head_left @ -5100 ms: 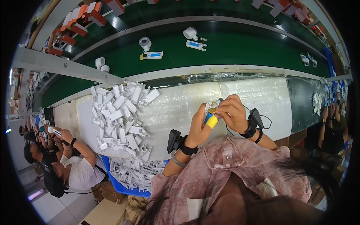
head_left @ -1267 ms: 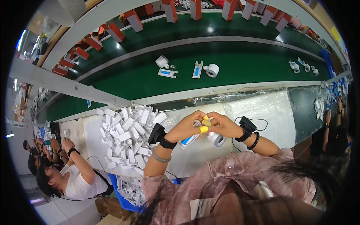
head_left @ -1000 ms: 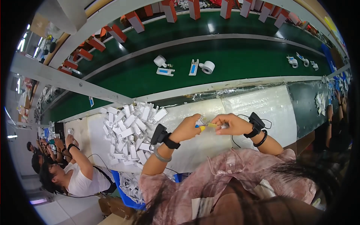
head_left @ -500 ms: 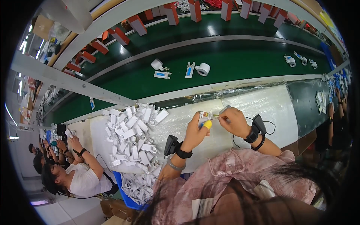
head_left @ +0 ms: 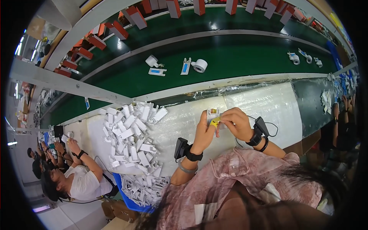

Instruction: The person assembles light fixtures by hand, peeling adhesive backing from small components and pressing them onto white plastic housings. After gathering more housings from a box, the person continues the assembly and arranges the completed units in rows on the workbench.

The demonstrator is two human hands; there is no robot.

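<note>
Over the white-covered bench, my left hand (head_left: 203, 132) is closed on a small white plastic housing (head_left: 213, 111), with a brass-coloured part showing inside its top end. Yellow material (head_left: 215, 122) covers the tip of my left thumb, which presses on the housing. My right hand (head_left: 237, 123) meets it from the right, thumb and fingertips pinched together beside the yellow tip. Whatever these fingertips hold is too small or hidden to make out. Left of my hands lies a big heap of white plastic housings (head_left: 132, 130).
A blue bin (head_left: 122, 193) below the heap holds more white pieces. Beyond the bench runs a green conveyor (head_left: 237, 63) carrying white round-headed units (head_left: 199, 66). A white metal post (head_left: 73, 84) crosses at left. Co-workers sit at left (head_left: 82, 168) and far right.
My right fingertips have moved left and down, from beside the housing's top to my left thumb. The housing has turned more upright. The whole view has shifted slightly.
</note>
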